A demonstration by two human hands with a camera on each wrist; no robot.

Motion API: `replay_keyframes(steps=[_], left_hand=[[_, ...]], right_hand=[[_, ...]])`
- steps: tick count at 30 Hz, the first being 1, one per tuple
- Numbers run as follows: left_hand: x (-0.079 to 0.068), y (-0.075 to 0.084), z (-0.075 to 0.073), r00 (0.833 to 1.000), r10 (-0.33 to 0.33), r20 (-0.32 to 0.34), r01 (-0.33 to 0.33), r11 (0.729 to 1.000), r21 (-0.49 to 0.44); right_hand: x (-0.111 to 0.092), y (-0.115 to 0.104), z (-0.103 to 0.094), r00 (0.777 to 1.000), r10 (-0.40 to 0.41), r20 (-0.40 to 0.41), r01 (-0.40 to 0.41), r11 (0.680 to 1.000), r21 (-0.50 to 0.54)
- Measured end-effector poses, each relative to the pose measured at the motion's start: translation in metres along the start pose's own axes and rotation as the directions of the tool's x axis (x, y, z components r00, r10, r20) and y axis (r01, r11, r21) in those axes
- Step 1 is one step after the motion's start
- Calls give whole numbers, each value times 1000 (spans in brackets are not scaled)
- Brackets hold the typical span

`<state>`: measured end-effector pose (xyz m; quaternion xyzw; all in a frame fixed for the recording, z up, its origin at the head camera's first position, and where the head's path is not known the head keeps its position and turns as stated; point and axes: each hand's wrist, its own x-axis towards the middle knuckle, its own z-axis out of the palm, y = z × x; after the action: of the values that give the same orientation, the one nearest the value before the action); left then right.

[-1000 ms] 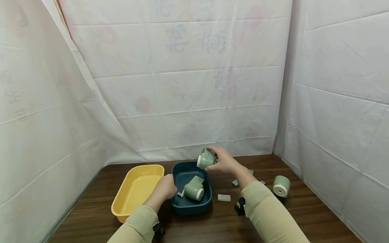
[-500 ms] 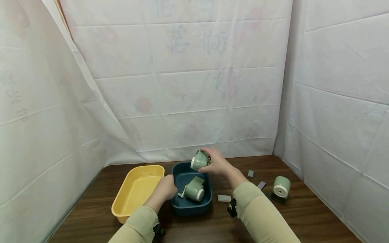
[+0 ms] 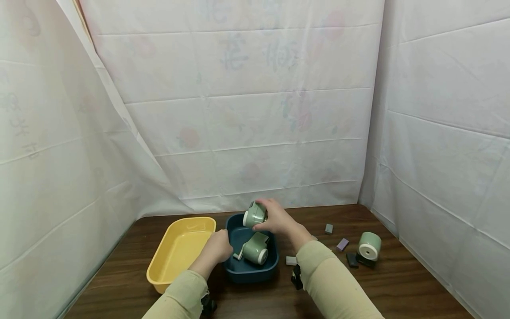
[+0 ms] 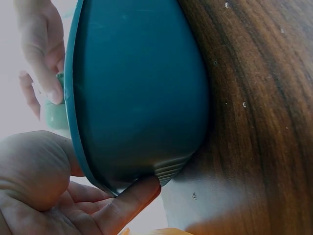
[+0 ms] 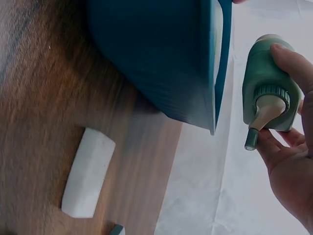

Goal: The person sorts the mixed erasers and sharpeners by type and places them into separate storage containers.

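Note:
My right hand (image 3: 275,218) grips a green crank pencil sharpener (image 3: 254,214) above the far part of the blue bin (image 3: 251,278). In the right wrist view, the sharpener's crank handle (image 5: 265,113) faces the camera, with thumb and fingers around the green body. Another green crank pencil sharpener (image 3: 253,250) lies on its side inside the bin, its white crank pointing left. At the bin's left wall, my left hand (image 3: 217,246) pinches the rim; the left wrist view shows a finger (image 4: 129,203) along the outside wall.
Left of the bin stands a yellow bin (image 3: 159,266). Right of it lie a white block (image 3: 291,261), a purple block (image 3: 342,244), a grey block (image 3: 328,228) and a black block (image 3: 352,260). Another green sharpener (image 3: 368,245) sits farther right. White curtains (image 3: 247,177) surround the table.
My right hand has carried the sharpener leftward and slightly down, over the blue bin. Small blocks at right came into view from behind the arm. The left hand has stayed at the rim.

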<state>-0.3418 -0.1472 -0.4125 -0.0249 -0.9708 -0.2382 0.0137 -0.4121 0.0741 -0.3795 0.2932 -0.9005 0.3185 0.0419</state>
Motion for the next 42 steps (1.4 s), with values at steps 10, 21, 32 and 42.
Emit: replay_keyframes(steps=[10, 21, 32, 42], left_hand=[[-1, 1, -1, 1000, 11, -7, -11, 1000, 9], [-1, 1, 0, 1000, 25, -9, -25, 1000, 3], [-1, 1, -1, 1000, 13, -7, -13, 1000, 5], [0, -2, 1, 1000, 15, -4, -15, 1000, 4]], right_hand=[[-2, -2, 8, 1000, 0, 27, -1, 1000, 17], [-2, -3, 13, 1000, 9, 28, -9, 1000, -11], [-3, -5, 8, 1000, 7, 9, -8, 1000, 29], [-4, -3, 8, 1000, 7, 5, -7, 1000, -4]])
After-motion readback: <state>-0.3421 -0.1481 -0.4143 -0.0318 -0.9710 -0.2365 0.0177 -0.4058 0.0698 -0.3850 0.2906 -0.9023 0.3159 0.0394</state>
